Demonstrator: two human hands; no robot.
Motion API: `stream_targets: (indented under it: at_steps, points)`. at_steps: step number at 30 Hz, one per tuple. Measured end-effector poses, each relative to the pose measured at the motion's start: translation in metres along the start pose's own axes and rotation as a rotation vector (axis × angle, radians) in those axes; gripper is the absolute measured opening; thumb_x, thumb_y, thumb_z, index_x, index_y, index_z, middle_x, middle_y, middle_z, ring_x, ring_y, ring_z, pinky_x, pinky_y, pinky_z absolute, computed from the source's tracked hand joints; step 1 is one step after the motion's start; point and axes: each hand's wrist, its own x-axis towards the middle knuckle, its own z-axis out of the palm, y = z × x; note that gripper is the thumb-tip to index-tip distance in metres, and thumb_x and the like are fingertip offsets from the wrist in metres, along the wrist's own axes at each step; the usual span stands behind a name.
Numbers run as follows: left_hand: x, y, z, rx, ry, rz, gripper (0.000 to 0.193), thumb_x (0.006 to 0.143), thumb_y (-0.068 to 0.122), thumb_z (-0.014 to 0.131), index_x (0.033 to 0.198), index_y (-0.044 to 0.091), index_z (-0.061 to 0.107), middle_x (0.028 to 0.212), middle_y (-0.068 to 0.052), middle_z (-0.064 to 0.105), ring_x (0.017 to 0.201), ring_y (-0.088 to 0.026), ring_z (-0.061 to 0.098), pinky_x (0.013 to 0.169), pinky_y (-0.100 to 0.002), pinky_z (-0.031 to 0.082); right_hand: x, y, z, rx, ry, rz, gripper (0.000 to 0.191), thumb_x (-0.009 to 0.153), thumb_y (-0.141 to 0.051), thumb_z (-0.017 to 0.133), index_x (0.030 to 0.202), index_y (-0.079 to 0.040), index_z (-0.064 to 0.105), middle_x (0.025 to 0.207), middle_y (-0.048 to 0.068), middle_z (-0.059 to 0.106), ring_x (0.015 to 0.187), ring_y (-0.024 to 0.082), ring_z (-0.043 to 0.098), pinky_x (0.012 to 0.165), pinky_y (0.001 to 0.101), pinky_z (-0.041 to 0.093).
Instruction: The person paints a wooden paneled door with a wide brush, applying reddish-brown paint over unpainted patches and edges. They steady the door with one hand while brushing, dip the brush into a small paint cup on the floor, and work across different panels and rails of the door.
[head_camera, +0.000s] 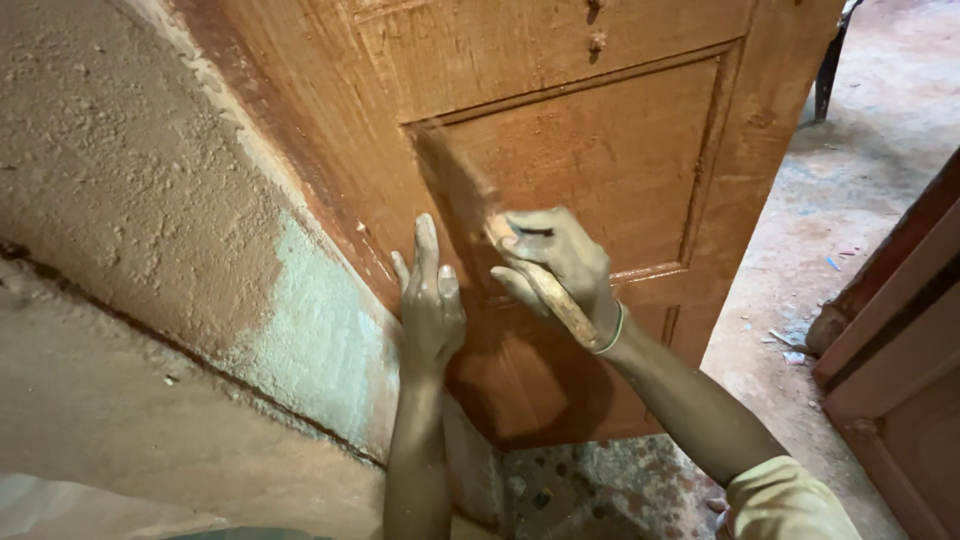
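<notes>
Head view, right hand (560, 262) gripping paintbrush (520, 268), bristles up-left

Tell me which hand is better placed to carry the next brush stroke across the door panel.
Right. The right hand grips the brush with its bristles at the door panel; the left hand lies flat against the door, empty.

Dusty reddish floor (850, 200) bears the wooden door (600, 150) and scattered debris (790, 345).

Bare forearms; thin pale bangle (612, 335) on right wrist; pale yellow sleeve (785, 500) on right arm.
</notes>
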Motion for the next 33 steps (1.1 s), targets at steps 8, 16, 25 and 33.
stream_targets:
  at_steps: [8, 16, 25, 33]
  points:
    - [-0.001, -0.001, 0.001, 0.0, -0.017, -0.015, 0.065, 0.109, 0.034, 0.022, 0.159, -0.006, 0.027, 0.168, -0.026, 0.028, 0.158, -0.041, 0.027, 0.126, -0.065, 0.01, -0.068, -0.016, -0.008, 0.317, -0.668, 0.829, 0.018, 0.099, -0.017, 0.063, 0.11, -0.003, 0.065, 0.096, 0.019, 0.067, 0.061, 0.028, 0.066, 0.06, 0.0396, 0.057]
    - [-0.001, 0.004, 0.0, -0.002, -0.012, -0.013, 0.064, 0.109, 0.031, 0.025, 0.16, -0.007, 0.026, 0.169, -0.026, 0.026, 0.158, -0.041, 0.025, 0.126, -0.065, 0.009, -0.097, 0.002, -0.011, -0.022, -0.595, 0.346, 0.01, 0.095, -0.019, 0.073, 0.093, -0.011, 0.066, 0.099, 0.008, 0.069, 0.076, 0.025, 0.071, 0.063, 0.0367, 0.06]
    - [-0.001, 0.011, -0.009, -0.011, -0.027, -0.019, 0.06, 0.107, 0.024, 0.03, 0.161, -0.003, 0.025, 0.168, -0.025, 0.028, 0.158, -0.039, 0.027, 0.127, -0.063, 0.01, -0.034, -0.002, -0.014, -0.055, -0.118, 0.137, 0.031, 0.085, -0.005, 0.083, 0.108, -0.002, 0.062, 0.114, 0.016, 0.066, 0.094, 0.027, 0.072, 0.074, 0.0335, 0.062]
    - [-0.002, 0.011, -0.009, -0.002, -0.025, -0.034, 0.061, 0.107, 0.024, 0.033, 0.161, -0.002, 0.023, 0.167, -0.023, 0.031, 0.156, -0.038, 0.03, 0.127, -0.062, 0.011, -0.129, -0.008, -0.003, -0.044, -0.928, 0.49, 0.02, 0.088, -0.015, 0.071, 0.105, -0.005, 0.065, 0.095, 0.016, 0.069, 0.079, 0.032, 0.071, 0.068, 0.0392, 0.059]
